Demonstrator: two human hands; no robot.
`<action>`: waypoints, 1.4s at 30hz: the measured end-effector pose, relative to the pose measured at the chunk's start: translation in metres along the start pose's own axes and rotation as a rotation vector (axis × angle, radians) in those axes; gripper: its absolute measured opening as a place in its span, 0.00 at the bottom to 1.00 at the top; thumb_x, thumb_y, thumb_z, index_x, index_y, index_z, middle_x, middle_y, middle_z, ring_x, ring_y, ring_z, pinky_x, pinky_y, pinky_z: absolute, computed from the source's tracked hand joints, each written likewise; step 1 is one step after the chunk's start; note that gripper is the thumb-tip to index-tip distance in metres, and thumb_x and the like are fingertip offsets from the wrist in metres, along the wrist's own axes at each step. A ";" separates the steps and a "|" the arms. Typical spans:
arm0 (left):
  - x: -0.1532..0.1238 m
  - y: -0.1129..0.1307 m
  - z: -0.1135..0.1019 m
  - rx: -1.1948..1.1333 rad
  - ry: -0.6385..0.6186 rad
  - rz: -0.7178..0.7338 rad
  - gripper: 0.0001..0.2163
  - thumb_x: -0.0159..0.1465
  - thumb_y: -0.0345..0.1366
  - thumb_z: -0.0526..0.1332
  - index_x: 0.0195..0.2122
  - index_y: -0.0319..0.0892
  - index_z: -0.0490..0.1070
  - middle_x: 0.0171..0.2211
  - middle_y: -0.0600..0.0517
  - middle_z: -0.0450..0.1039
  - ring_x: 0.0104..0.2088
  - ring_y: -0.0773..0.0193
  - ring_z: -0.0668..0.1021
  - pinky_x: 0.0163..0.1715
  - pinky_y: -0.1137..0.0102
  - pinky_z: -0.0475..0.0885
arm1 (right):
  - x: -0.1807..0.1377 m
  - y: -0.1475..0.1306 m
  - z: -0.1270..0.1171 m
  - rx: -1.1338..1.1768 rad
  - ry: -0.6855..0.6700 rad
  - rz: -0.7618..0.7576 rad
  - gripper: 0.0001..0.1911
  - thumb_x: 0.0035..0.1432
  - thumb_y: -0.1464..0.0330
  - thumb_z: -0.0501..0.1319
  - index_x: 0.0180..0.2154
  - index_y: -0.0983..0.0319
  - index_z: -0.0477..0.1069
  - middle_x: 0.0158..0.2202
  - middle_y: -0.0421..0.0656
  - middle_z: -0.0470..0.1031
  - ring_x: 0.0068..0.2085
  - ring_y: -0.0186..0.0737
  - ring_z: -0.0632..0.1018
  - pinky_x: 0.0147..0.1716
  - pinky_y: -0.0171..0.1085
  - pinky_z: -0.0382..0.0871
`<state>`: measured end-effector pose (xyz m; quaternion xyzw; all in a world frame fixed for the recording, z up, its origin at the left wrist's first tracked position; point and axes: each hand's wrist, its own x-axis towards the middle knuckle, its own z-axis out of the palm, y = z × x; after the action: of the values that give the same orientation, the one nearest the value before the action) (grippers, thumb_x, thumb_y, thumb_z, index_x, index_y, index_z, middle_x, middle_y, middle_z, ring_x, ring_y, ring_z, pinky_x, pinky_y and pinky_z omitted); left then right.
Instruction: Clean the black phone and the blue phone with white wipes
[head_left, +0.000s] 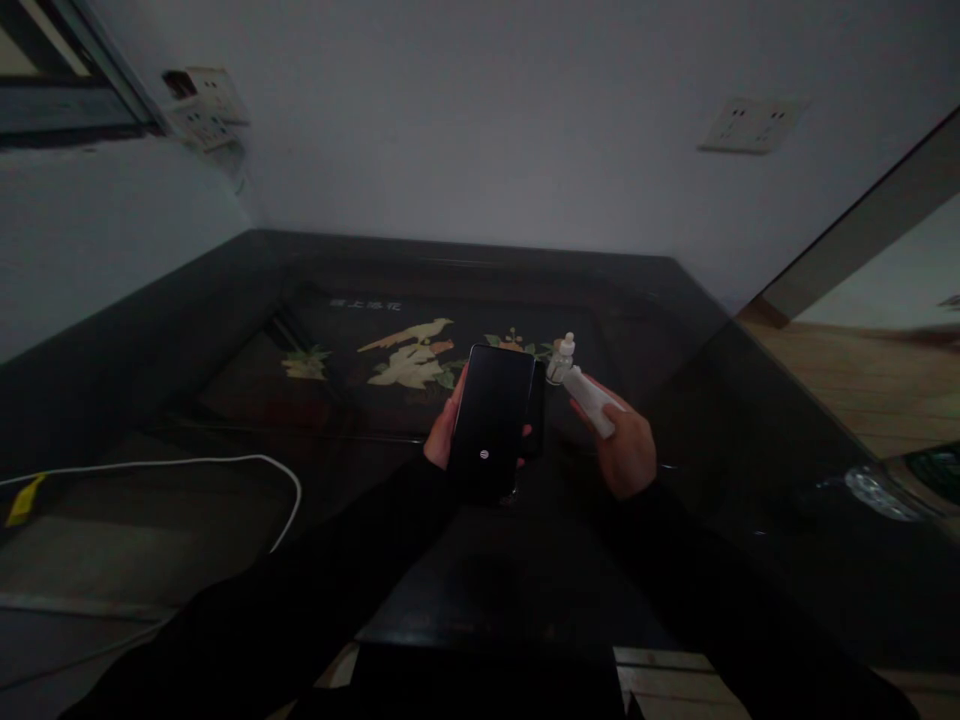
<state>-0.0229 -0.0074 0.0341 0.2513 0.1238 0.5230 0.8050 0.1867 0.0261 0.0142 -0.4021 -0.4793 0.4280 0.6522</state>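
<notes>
A smartphone (491,400) with a dark screen, a small round light mark showing low on it, rests in my left hand (442,430), whose fingers wrap round its sides. My right hand (628,450) is closed on a folded white tissue (594,400), held to the right of the phone and apart from it. Just behind the tissue stands a small clear dropper bottle (560,360) with a white top. Another flat dark object (537,410) lies partly hidden behind the phone's right edge; its kind is unclear.
The glossy black table (225,290) carries an inlaid bird and flower picture (409,365). A white cable (187,462) with a yellow tag (27,500) curves in at the left. A glass object (885,492) is at the right. Wall sockets (754,125) sit above.
</notes>
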 end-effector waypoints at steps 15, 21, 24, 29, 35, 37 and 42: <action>0.007 -0.015 0.003 -0.012 0.267 0.086 0.24 0.67 0.41 0.38 0.65 0.44 0.42 0.56 0.46 0.66 0.52 0.59 0.71 0.54 0.61 0.61 | -0.037 -0.030 0.039 -1.063 -0.676 -0.894 0.25 0.58 0.77 0.49 0.58 0.65 0.58 0.59 0.47 0.62 0.63 0.43 0.56 0.62 0.57 0.36; 0.004 -0.017 0.009 -0.021 0.228 0.120 0.27 0.66 0.44 0.42 0.65 0.47 0.39 0.55 0.46 0.66 0.48 0.57 0.74 0.56 0.58 0.57 | -0.033 -0.033 0.037 -1.078 -0.758 -0.965 0.24 0.58 0.75 0.51 0.57 0.62 0.60 0.58 0.43 0.64 0.63 0.43 0.57 0.62 0.57 0.31; -0.001 -0.016 0.008 0.031 0.117 -0.061 0.26 0.65 0.47 0.44 0.64 0.60 0.37 0.61 0.48 0.58 0.44 0.47 0.76 0.48 0.42 0.60 | -0.018 -0.035 0.027 -1.120 -0.519 -0.868 0.26 0.59 0.76 0.50 0.59 0.60 0.56 0.58 0.44 0.63 0.63 0.45 0.56 0.61 0.61 0.37; -0.001 -0.011 0.003 -0.035 0.196 -0.040 0.26 0.65 0.47 0.44 0.64 0.50 0.43 0.59 0.49 0.62 0.48 0.61 0.73 0.52 0.65 0.61 | -0.034 -0.032 0.032 -1.055 -0.775 -0.940 0.25 0.59 0.74 0.49 0.58 0.63 0.58 0.58 0.45 0.64 0.63 0.43 0.57 0.62 0.56 0.37; -0.006 -0.010 0.012 -0.149 0.131 -0.168 0.29 0.64 0.53 0.41 0.64 0.46 0.47 0.56 0.49 0.64 0.50 0.58 0.72 0.52 0.63 0.61 | -0.023 -0.039 0.040 -1.089 -0.650 -0.900 0.24 0.60 0.74 0.49 0.58 0.61 0.58 0.58 0.43 0.64 0.63 0.44 0.55 0.61 0.59 0.35; -0.008 -0.011 0.014 -0.141 0.088 -0.239 0.30 0.63 0.55 0.41 0.64 0.49 0.45 0.59 0.47 0.61 0.53 0.51 0.69 0.52 0.54 0.60 | -0.017 -0.043 0.038 -1.091 -0.575 -0.868 0.25 0.59 0.74 0.49 0.58 0.60 0.58 0.58 0.43 0.64 0.64 0.46 0.54 0.61 0.60 0.38; -0.007 -0.009 0.009 -0.138 0.110 -0.132 0.32 0.62 0.54 0.44 0.65 0.45 0.43 0.58 0.47 0.62 0.57 0.59 0.66 0.57 0.66 0.56 | -0.026 -0.048 0.039 -1.005 -0.842 -0.962 0.26 0.58 0.72 0.51 0.58 0.61 0.57 0.58 0.43 0.65 0.63 0.46 0.55 0.61 0.60 0.38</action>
<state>-0.0144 -0.0195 0.0365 0.1575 0.1476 0.4889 0.8452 0.1528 -0.0084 0.0601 -0.2020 -0.9397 -0.0502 0.2713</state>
